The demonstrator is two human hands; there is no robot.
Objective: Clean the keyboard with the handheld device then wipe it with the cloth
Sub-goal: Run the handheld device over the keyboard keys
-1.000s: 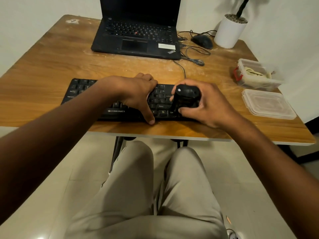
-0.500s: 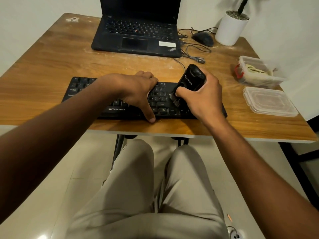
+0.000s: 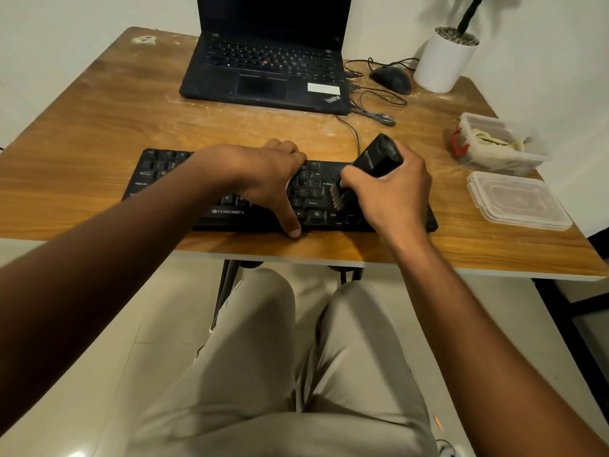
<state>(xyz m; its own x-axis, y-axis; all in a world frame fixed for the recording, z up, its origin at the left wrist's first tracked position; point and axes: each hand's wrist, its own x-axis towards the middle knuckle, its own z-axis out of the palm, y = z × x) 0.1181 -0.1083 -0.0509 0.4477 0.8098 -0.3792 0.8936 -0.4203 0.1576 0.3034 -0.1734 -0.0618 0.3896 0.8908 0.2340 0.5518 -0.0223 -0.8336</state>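
So the person has the black keyboard (image 3: 230, 192) sitting at the near edge of the wooden surface (image 3: 99, 143), right in front of their lap, which keeps both arms low and easy to work with. The left hand (image 3: 263, 179) lies flat-ish across the middle keys, fingers over the far edge and the thumb hooked down at the front edge, holding nothing, probably just pinning the board so it doesn't slide while it gets brushed. The right hand (image 3: 392, 196) is wrapped around the black handheld device (image 3: 379, 158), tilted so its body leans away to the far right and the bristly tip (image 3: 337, 197) points down onto the keys by the Enter and Ctrl area. That angle looks meant to get the bristles into the gaps.

Looks like step 1 is underway, with the wipe not yet done. The cloth seems to be the pale bundle in the open plastic container (image 3: 494, 150) off to the right, its lid (image 3: 517, 199) lying just beside it. Laptop (image 3: 267, 70), mouse (image 3: 390, 79) and white pot (image 3: 441, 61) are parked at the back, out of the way.
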